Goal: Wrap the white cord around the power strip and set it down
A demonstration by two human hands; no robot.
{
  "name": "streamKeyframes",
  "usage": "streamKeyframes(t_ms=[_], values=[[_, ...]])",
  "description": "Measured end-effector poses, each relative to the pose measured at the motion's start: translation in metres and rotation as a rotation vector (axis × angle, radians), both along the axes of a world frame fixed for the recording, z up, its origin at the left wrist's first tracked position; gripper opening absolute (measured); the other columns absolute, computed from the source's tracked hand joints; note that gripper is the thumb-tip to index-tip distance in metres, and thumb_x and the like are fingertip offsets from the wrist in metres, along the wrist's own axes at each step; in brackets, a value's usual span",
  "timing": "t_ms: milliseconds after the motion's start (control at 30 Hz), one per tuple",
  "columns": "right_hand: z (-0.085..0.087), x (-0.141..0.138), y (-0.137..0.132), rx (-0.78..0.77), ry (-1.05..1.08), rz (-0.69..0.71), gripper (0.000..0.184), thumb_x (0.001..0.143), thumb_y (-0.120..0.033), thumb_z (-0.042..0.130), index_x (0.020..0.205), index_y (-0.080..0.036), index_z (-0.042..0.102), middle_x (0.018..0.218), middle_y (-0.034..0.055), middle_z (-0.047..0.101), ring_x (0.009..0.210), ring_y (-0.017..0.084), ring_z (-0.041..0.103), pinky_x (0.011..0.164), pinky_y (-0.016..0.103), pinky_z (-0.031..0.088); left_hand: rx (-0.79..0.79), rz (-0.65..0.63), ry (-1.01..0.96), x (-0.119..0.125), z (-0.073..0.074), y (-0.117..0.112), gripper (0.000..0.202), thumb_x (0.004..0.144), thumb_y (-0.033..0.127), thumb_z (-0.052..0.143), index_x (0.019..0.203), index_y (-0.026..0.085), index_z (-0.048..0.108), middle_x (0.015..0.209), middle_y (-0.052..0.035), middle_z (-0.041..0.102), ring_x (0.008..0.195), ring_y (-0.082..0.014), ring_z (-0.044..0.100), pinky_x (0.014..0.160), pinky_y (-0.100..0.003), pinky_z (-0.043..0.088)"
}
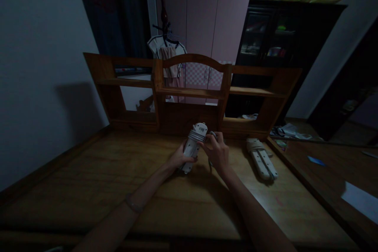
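Observation:
A white power strip is tilted above the wooden table, its underside with a label facing me. Its grey cord is wound several times around the upper part. My left hand grips the strip's lower half, thumb across it. At the strip's right edge my right hand is closed on the cord, with a loop showing above the fingers and a loose length hanging below. Further right, a second white power strip, folded beside its twin half and wrapped with cord, lies on the table.
The wooden table has a raised shelf unit along its back edge. To the right stands a lower brown surface with a white paper and a blue card. Behind are pink wardrobe doors and a dark cabinet.

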State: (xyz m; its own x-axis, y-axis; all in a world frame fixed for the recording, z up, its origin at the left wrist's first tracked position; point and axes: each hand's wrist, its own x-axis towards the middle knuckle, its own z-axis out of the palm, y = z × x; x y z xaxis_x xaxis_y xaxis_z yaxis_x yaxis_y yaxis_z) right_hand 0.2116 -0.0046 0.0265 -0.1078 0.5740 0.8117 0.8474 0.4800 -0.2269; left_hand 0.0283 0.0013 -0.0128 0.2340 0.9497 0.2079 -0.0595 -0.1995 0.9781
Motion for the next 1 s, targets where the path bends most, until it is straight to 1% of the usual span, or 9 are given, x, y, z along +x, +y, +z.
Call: streamKeyframes(t_ms=[167, 367, 500, 600, 700, 767, 900, 1000], values=[[0.0, 0.0, 0.001, 0.004, -0.007, -0.002, 0.03, 0.086, -0.046, 0.057, 0.103, -0.021, 0.062, 0.108, 0.008, 0.054, 0.086, 0.016, 0.06, 0.065, 0.022, 0.047, -0.015, 0.006, -0.035, 0.0, 0.0, 0.0, 0.077, 0.055, 0.018, 0.081, 0.123, 0.022, 0.046, 0.107, -0.0049, 0.062, 0.093, -0.0197, 0.061, 0.083, -0.031, 0.047], [-0.001, 0.0, 0.001, -0.01, -0.022, -0.002, 0.032, 0.087, -0.047, 0.057, 0.105, -0.021, 0.061, 0.109, 0.0077, 0.055, 0.085, 0.016, 0.06, 0.062, 0.021, 0.046, -0.07, 0.0, -0.046, -0.002, -0.002, 0.001, 0.073, 0.053, 0.018, 0.082, 0.119, 0.021, 0.049, 0.097, -0.004, 0.064, 0.081, -0.0178, 0.063, 0.074, -0.03, 0.05], [-0.001, -0.001, 0.0, -0.017, -0.026, 0.005, 0.036, 0.088, -0.046, 0.056, 0.114, -0.021, 0.057, 0.11, 0.0079, 0.057, 0.085, 0.016, 0.061, 0.061, 0.022, 0.045, -0.108, 0.016, -0.052, -0.004, -0.003, 0.002, 0.065, 0.054, 0.02, 0.082, 0.112, 0.019, 0.053, 0.094, -0.0041, 0.065, 0.079, -0.0175, 0.063, 0.071, -0.028, 0.049], [-0.002, -0.002, 0.0, -0.02, -0.018, 0.016, 0.038, 0.091, -0.038, 0.053, 0.124, -0.02, 0.05, 0.11, 0.008, 0.06, 0.086, 0.017, 0.062, 0.062, 0.022, 0.046, -0.125, 0.027, -0.061, -0.004, -0.004, 0.003, 0.065, 0.054, 0.021, 0.082, 0.112, 0.018, 0.053, 0.093, -0.0044, 0.066, 0.079, -0.0178, 0.064, 0.072, -0.028, 0.049], [-0.005, -0.001, 0.004, 0.002, 0.001, 0.033, 0.032, 0.096, -0.029, 0.044, 0.125, -0.019, 0.049, 0.109, 0.0083, 0.063, 0.087, 0.017, 0.064, 0.064, 0.022, 0.047, -0.14, 0.034, -0.074, -0.004, -0.004, 0.003, 0.064, 0.053, 0.019, 0.082, 0.111, 0.018, 0.053, 0.091, -0.0038, 0.065, 0.077, -0.0172, 0.063, 0.069, -0.027, 0.05], [-0.009, 0.0, 0.008, 0.033, 0.011, 0.058, 0.031, 0.097, -0.023, 0.039, 0.126, -0.018, 0.048, 0.112, 0.0092, 0.064, 0.09, 0.017, 0.065, 0.069, 0.023, 0.048, -0.151, 0.037, -0.083, -0.004, -0.005, 0.004, 0.062, 0.053, 0.019, 0.082, 0.108, 0.018, 0.053, 0.088, -0.0031, 0.065, 0.073, -0.0164, 0.062, 0.064, -0.026, 0.05], [-0.016, 0.003, 0.013, 0.069, -0.006, 0.095, 0.035, 0.097, -0.016, 0.035, 0.131, -0.017, 0.045, 0.119, 0.0103, 0.063, 0.095, 0.017, 0.065, 0.075, 0.024, 0.049, -0.178, 0.052, -0.1, -0.004, -0.008, 0.004, 0.055, 0.054, 0.021, 0.081, 0.102, 0.017, 0.054, 0.085, -0.0031, 0.063, 0.069, -0.0159, 0.062, 0.06, -0.026, 0.05], [-0.017, 0.005, 0.013, 0.062, -0.041, 0.096, 0.037, 0.095, -0.011, 0.035, 0.128, -0.018, 0.049, 0.117, 0.0087, 0.064, 0.095, 0.017, 0.065, 0.075, 0.024, 0.049, -0.198, 0.06, -0.11, -0.005, -0.009, 0.005, 0.052, 0.055, 0.021, 0.081, 0.099, 0.017, 0.054, 0.086, -0.0037, 0.063, 0.07, -0.0162, 0.062, 0.06, -0.027, 0.051]])
